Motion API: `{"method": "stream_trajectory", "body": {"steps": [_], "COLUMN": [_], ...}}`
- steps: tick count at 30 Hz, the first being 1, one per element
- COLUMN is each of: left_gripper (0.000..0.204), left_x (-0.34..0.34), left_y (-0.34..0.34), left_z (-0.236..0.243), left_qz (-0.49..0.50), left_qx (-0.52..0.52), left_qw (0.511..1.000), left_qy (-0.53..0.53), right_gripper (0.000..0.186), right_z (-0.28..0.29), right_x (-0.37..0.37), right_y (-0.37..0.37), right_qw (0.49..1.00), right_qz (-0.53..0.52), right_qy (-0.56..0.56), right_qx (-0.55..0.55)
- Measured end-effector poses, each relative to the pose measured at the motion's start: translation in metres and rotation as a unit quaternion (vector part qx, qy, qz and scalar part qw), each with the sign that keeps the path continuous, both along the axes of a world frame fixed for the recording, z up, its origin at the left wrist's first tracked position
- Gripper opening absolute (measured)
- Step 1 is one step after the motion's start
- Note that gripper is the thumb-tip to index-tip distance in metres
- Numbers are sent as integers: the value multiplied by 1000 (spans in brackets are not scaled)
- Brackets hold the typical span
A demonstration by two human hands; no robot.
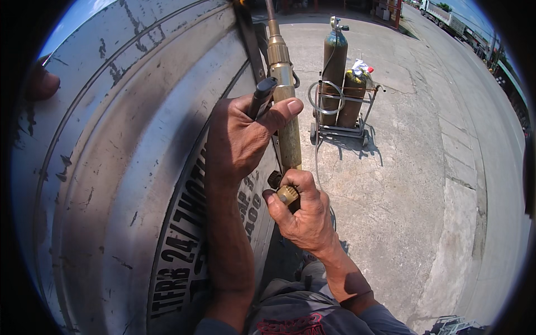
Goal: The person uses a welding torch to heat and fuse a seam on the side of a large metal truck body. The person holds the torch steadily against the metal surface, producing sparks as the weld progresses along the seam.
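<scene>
A brass torch [287, 134] is held upright in front of the body, just beside a curved metal panel [123, 167]. Its grooved, cylindrical collar is smooth and shiny, while its long handle is duller and mottled. The handle is clasped by the left hand [237, 137], the thumb laid across it; the fingers are hidden behind. A black, rounded piece [261, 96] is seen between thumb and forefinger; whether it is joined to the torch cannot be told. At the handle's lower end, a ridged brass knob [287, 195] is pinched by the right hand [307, 220], its fingers curled closed. The panel's pale surface is scuffed and marked with black lettering. Beyond, on rough concrete [402, 195], two brown cylinders [334, 72] are carried by a wheeled metal cart [341, 132], where a pale hose [312, 100] is looped.
</scene>
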State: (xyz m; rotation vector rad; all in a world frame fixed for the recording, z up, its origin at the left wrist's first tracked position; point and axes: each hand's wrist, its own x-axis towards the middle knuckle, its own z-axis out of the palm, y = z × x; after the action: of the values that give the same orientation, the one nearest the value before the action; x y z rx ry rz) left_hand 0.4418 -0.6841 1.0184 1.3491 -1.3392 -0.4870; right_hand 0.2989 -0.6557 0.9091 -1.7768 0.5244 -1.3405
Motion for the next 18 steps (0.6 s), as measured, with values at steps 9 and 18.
{"method": "stream_trajectory", "body": {"steps": [9,18], "left_gripper": [39,38], "left_x": [0,-1], "left_y": [0,1], "left_z": [4,4], "left_qz": [12,13], "left_qx": [0,7], "left_qw": [1000,1000], "left_qy": [-20,-3], "right_gripper": [35,34], "right_z": [0,-1], "right_x": [2,2], "right_y": [-3,-4], "right_qw": [1000,1000], "right_qz": [0,6], "right_qy": [-4,-2], "right_qx": [-9,-9]}}
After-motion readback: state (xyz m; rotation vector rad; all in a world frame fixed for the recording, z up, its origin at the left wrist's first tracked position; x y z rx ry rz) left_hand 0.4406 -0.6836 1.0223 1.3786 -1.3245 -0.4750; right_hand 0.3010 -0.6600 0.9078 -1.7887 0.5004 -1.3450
